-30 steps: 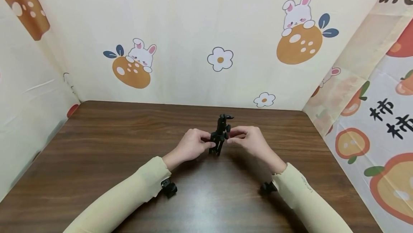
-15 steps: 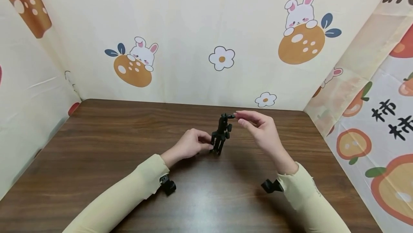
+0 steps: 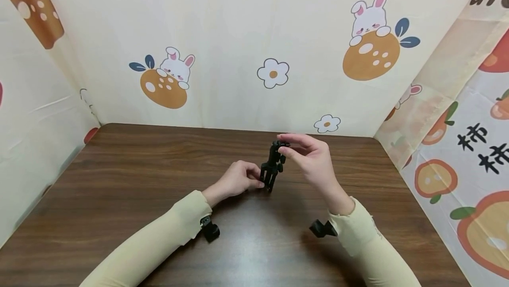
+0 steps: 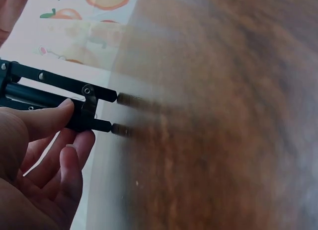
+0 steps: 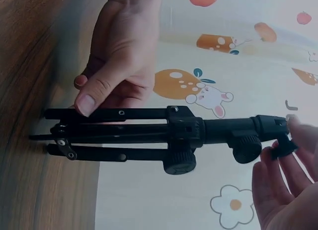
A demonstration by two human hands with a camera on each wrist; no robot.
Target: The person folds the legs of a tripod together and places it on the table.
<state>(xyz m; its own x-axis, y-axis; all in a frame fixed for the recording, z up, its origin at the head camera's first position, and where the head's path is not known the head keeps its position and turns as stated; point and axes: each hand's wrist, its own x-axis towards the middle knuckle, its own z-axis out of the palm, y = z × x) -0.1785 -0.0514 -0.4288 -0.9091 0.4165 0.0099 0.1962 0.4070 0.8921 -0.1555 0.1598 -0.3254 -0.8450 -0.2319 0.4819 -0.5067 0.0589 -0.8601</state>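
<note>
A small black tripod (image 3: 272, 161) stands upright on the table, its legs folded close together. Near the foot of it, my left hand (image 3: 236, 179) pinches a leg between thumb and fingers. The left wrist view shows that thumb (image 4: 62, 112) lying along the leg, with the rubber-tipped feet pointing at the table. At the top, my right hand (image 3: 312, 156) holds the tripod's head, thumb on one side and fingers on the other. Two round knobs (image 5: 180, 162) stick out from the column in the right wrist view. Part of the head is hidden behind the right fingers.
The brown wood-grain table (image 3: 159, 154) reaches back to a pale curtain (image 3: 226, 35) printed with rabbits and fruit. Another printed cloth (image 3: 457, 176) hangs at the right side. Each sleeve cuff carries a black wrist camera (image 3: 210, 229).
My right hand has risen from beside the knobs to the top and moved left onto the tripod's head. The left hand has shifted slightly lower along the leg.
</note>
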